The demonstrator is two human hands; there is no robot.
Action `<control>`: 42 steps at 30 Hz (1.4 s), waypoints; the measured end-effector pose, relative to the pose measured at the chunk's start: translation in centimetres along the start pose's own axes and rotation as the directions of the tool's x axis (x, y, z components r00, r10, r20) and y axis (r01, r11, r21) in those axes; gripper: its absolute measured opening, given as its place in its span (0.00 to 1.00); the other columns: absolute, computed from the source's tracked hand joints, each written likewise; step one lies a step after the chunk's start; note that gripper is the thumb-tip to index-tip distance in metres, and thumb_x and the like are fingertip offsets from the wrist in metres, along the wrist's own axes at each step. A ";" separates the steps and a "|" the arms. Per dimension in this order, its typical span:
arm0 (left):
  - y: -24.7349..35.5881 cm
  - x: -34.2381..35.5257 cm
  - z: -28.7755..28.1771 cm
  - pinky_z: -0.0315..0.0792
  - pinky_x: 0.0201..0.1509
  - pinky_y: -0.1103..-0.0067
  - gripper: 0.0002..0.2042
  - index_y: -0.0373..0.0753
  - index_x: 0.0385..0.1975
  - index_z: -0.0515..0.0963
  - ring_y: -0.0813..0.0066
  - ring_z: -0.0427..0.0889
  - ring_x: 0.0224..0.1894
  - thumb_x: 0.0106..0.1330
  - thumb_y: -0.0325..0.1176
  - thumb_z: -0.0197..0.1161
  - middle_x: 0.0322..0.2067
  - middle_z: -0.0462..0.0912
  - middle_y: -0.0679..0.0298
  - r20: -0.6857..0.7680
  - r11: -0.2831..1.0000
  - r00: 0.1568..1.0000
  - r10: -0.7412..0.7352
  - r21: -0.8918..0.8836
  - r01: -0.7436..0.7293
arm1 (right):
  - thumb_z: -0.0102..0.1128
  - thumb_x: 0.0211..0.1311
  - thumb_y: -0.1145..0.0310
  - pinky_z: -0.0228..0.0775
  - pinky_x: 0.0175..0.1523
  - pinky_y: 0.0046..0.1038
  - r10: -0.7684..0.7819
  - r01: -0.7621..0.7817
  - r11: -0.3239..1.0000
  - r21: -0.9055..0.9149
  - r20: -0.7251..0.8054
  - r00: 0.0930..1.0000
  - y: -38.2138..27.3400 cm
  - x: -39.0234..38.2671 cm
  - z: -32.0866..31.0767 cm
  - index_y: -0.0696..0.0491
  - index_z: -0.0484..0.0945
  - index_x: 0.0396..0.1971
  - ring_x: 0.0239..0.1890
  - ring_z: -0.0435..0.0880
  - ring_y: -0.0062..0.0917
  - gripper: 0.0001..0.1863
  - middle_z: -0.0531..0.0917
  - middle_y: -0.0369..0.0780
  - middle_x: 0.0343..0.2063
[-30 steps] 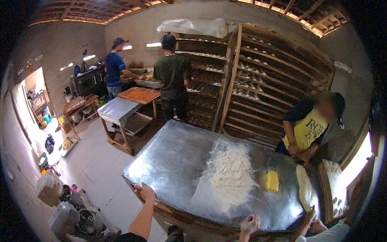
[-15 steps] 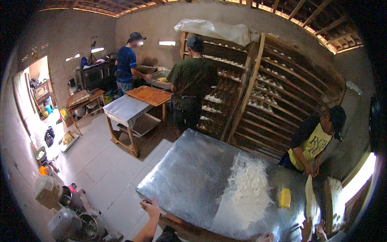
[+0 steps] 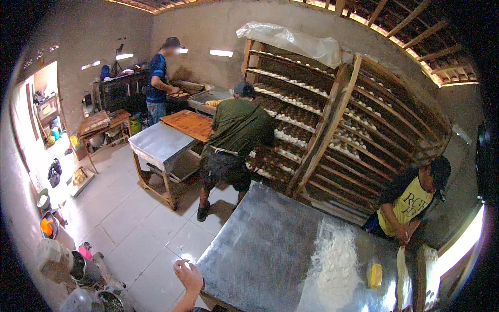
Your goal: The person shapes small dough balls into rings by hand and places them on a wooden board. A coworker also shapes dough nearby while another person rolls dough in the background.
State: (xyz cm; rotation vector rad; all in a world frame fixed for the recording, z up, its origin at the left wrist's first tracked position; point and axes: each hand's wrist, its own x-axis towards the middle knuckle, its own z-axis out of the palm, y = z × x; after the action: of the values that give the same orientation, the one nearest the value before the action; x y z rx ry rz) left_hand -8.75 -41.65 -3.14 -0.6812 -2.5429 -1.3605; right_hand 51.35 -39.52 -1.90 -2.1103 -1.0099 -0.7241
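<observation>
My left hand (image 3: 188, 274) is at the near-left corner of the steel-topped table (image 3: 234, 244), its fingers curled; a white patch at the fingertips is too small to make out. My right hand is out of view. A broad patch of flour (image 3: 332, 265) covers the middle of the tabletop, with a yellow block (image 3: 375, 275) to its right. At the right end, a co-worker in a yellow top (image 3: 408, 203) holds a long pale dough strip (image 3: 402, 275) hanging from both hands.
A co-worker in green (image 3: 239, 130) bends between a smaller table (image 3: 156, 145) and wooden racks of dough pieces (image 3: 327, 130). Another in blue (image 3: 156, 83) works at the back counter. Mixers and pots (image 3: 86, 265) stand lower left, near a doorway (image 3: 39, 119).
The co-worker in green has bent down from standing. My left hand has shifted to the table's corner; my right hand has left the picture. The view has swung leftward.
</observation>
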 end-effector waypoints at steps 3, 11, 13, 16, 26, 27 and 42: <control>0.1 0.3 0.1 0.62 0.58 0.60 0.12 0.37 0.40 0.71 0.48 0.69 0.53 0.56 0.22 0.58 0.43 0.72 0.51 0.068 0.999 0.997 -0.031 -0.008 0.032 | 0.59 0.52 0.71 0.69 0.48 0.42 -0.024 0.024 1.000 0.008 -0.008 1.000 -1.3 -0.2 0.1 0.55 0.77 0.34 0.41 0.78 0.44 0.09 0.79 0.47 0.36; 0.0 0.5 0.7 0.62 0.56 0.61 0.09 0.35 0.38 0.71 0.50 0.70 0.50 0.57 0.19 0.56 0.41 0.71 0.51 0.090 1.000 0.996 0.019 -0.016 -0.018 | 0.58 0.52 0.73 0.68 0.47 0.42 -0.081 0.082 0.996 0.038 -0.022 0.996 -2.8 -0.4 0.4 0.56 0.75 0.31 0.40 0.77 0.44 0.06 0.78 0.46 0.34; 0.1 0.6 0.9 0.64 0.56 0.63 0.09 0.36 0.35 0.70 0.51 0.72 0.48 0.56 0.18 0.55 0.38 0.72 0.52 0.118 1.000 0.993 0.006 0.011 -0.008 | 0.58 0.52 0.74 0.68 0.46 0.42 -0.068 0.069 0.997 0.043 -0.028 0.997 -2.9 -0.7 0.4 0.56 0.75 0.30 0.40 0.77 0.44 0.05 0.78 0.46 0.33; 0.0 0.6 1.2 0.64 0.55 0.64 0.08 0.35 0.35 0.70 0.52 0.72 0.47 0.56 0.18 0.55 0.38 0.72 0.53 0.120 0.998 0.991 -0.058 -0.013 0.060 | 0.57 0.52 0.75 0.67 0.46 0.42 -0.042 0.043 0.998 0.047 -0.035 0.999 -2.7 -1.3 0.2 0.57 0.74 0.29 0.39 0.76 0.44 0.04 0.77 0.46 0.32; -1.0 -0.1 1.7 0.64 0.54 0.65 0.09 0.33 0.39 0.71 0.54 0.71 0.47 0.59 0.19 0.55 0.40 0.72 0.53 0.102 0.988 0.995 -0.011 -0.153 0.026 | 0.56 0.52 0.78 0.65 0.44 0.41 0.065 -0.064 0.998 0.025 -0.068 0.996 0.4 -3.5 0.2 0.57 0.72 0.26 0.37 0.75 0.43 0.02 0.75 0.46 0.29; -1.0 -0.1 1.6 0.63 0.54 0.65 0.09 0.33 0.39 0.71 0.54 0.71 0.47 0.59 0.19 0.55 0.40 0.72 0.53 0.115 0.987 0.993 -0.030 -0.151 0.047 | 0.55 0.52 0.79 0.65 0.44 0.41 0.071 -0.070 0.997 0.019 -0.072 0.995 0.7 -3.8 0.2 0.58 0.72 0.25 0.37 0.75 0.43 0.02 0.75 0.46 0.29; -1.2 -0.5 1.9 0.65 0.50 0.66 0.08 0.32 0.41 0.70 0.55 0.71 0.46 0.64 0.21 0.53 0.41 0.72 0.53 0.129 0.979 0.992 -0.007 -0.199 0.033 | 0.58 0.55 0.77 0.60 0.58 0.43 0.216 -0.219 0.976 0.021 0.086 0.973 4.4 -5.6 2.2 0.59 0.74 0.33 0.49 0.72 0.43 0.06 0.76 0.49 0.40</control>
State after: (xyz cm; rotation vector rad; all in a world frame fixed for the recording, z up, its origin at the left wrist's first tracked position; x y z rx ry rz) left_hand -8.73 -40.84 -5.30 -0.8044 -2.5357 -1.6479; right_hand 52.36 -42.37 -8.70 -2.1971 -0.8103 -0.5125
